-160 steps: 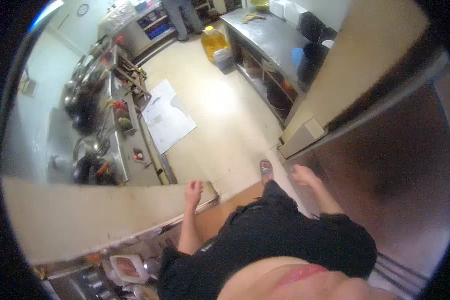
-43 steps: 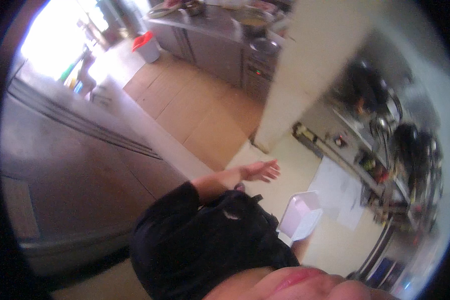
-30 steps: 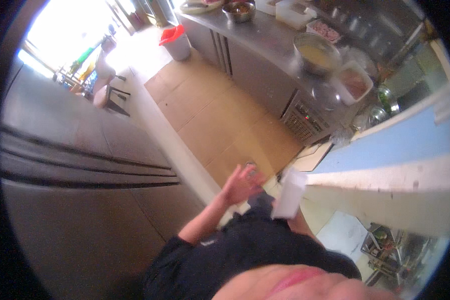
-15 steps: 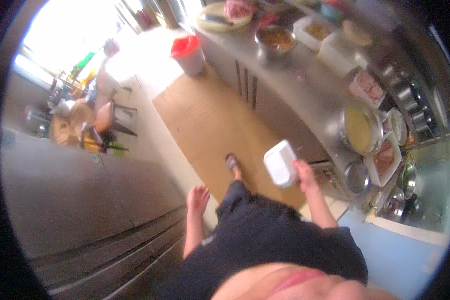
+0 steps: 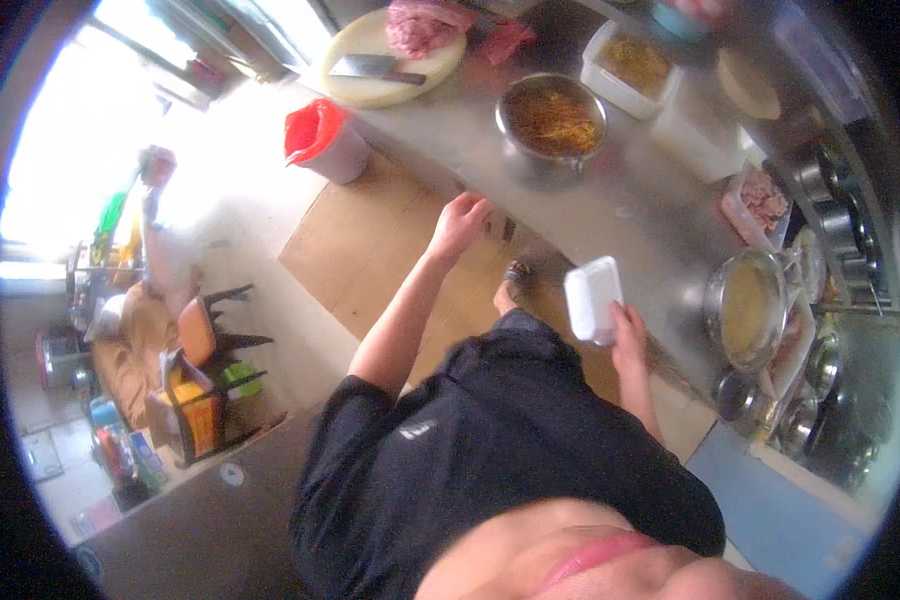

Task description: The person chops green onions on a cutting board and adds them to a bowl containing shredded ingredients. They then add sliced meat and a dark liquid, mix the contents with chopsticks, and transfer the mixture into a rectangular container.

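We've got the white foam clamshell box (image 5: pixel 594 298) pinched in our right hand (image 5: pixel 629 335) while our left hand (image 5: pixel 460 222), fingers curled, grabs the steel counter edge (image 5: pixel 530 232), so honestly that light box could tip out near the steel bowl of yellow food (image 5: pixel 749 308).

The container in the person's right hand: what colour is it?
White; the container, held in the right hand, shows best in the head view.

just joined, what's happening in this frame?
A person stands at a long steel counter in a kitchen. The right hand holds a white foam takeaway box, closed as far as I can tell, at the counter's edge. The left hand reaches out to the counter edge, just short of a metal bowl of yellow shredded food. Farther along sit a round cutting board with a cleaver and raw meat, and a pot of yellow liquid.
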Available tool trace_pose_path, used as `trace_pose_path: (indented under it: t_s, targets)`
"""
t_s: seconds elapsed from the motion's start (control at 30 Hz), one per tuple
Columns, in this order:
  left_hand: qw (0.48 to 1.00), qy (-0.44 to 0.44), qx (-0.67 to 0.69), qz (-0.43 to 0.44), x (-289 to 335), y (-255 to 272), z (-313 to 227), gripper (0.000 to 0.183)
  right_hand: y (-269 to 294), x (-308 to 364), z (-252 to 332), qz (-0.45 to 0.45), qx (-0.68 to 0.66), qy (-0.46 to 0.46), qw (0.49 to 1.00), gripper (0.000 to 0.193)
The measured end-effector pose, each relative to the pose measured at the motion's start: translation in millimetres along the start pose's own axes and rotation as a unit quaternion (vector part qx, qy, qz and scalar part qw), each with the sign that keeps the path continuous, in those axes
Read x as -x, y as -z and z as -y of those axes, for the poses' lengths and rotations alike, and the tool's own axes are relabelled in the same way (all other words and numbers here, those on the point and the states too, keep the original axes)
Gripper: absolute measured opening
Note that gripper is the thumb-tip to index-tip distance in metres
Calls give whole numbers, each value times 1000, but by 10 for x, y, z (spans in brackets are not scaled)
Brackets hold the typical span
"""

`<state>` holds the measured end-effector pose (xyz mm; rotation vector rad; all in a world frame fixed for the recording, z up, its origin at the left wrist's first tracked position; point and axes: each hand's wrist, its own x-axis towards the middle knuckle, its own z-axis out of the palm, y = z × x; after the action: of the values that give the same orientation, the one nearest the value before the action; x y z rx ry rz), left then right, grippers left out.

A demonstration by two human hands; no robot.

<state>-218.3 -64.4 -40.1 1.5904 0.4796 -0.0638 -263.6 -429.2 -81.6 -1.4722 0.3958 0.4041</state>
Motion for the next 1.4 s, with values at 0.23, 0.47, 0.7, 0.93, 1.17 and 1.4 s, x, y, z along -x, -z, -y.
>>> trace_pose_path:
  t_s: [0.23, 0.47, 0.7, 0.93, 1.17, 1.4]
  targets:
    - [987, 116, 5, 107, -1146, -96, 50, 45, -860, -823, 551, 28, 157, 98, 982, 23]
    - [984, 151, -78, 60, -2259, -313, -31, 22, -1144, -838, 484, -86, 352, 216, 906, 23]
    - [971, 193, 21, 136, -2737, 329, -540, 12, -1995, -661, 386, -198, 497, 185, 824, 22]
    - [994, 91, 29, 46, -2845, 1242, -1173, 9, -2384, -1755, 556, -109, 580, 324, 739, 15]
    - [991, 32, 106, -69, -2645, 1445, -1262, 11, -2796, -1864, 1646, -98, 489, 402, 768, 41]
    - [986, 7, 144, -84, -2427, 1238, -1089, 22, -3619, -1661, 2416, 53, 560, 298, 771, 48]
